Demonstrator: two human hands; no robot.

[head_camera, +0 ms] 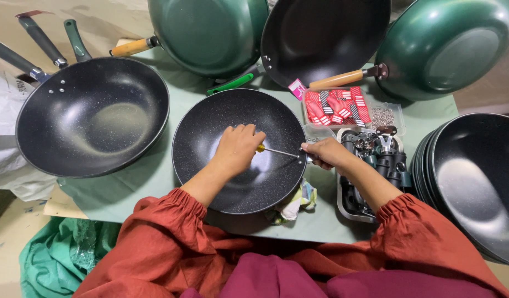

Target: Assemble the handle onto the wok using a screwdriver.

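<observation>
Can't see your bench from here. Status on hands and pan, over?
Left hand gripping yellow-handled screwdriver inside black speckled wok. Right hand at wok's right rim, at the screwdriver tip. Tray of dark handles beside right wrist, not obstructing.

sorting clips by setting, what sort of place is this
Probably a small cookware assembly workshop: many matching woks, like the black wok being worked on with a screwdriver, a stack of handleless pans, and a tray of loose handles.

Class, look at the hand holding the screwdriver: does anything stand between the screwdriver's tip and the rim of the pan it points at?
Nothing visible does. The left hand holds the screwdriver across the pan, its tip reaching the rim where the right hand grips.
</observation>
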